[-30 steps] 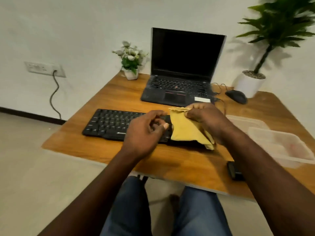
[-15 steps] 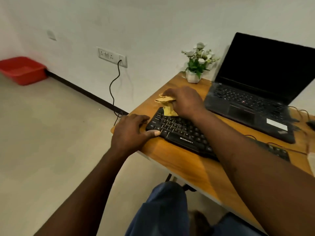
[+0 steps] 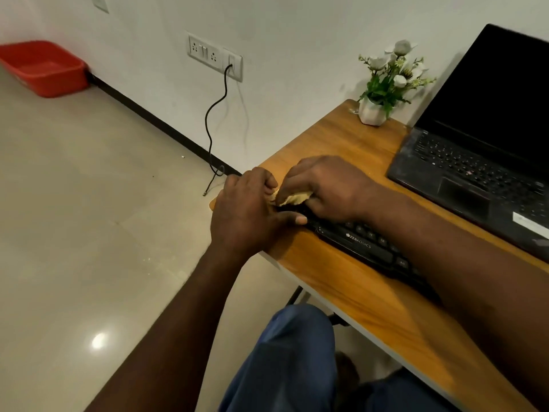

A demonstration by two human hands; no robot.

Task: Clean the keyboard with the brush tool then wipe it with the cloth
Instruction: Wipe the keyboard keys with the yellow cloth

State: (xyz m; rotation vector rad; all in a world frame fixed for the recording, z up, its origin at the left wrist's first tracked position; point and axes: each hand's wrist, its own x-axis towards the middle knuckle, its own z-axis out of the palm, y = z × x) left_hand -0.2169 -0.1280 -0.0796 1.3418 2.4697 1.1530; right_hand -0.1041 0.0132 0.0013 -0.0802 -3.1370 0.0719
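Wooden worktop (image 3: 350, 281) carries an open black laptop (image 3: 481, 162) at back right and a small potted flower arrangement (image 3: 386, 84) by the wall. Black Zebronics keyboard (image 3: 365, 248) lies along the near edge, mostly hidden under the right forearm. Left hand (image 3: 246, 215) sits at the keyboard's left end – fingers curled, thumb stretched onto the front edge; can't tell if it grips anything. Right hand (image 3: 326, 188) is closed over the bunched yellow cloth (image 3: 292, 198), pressed onto the kbd's left end, w/ both hands touching.
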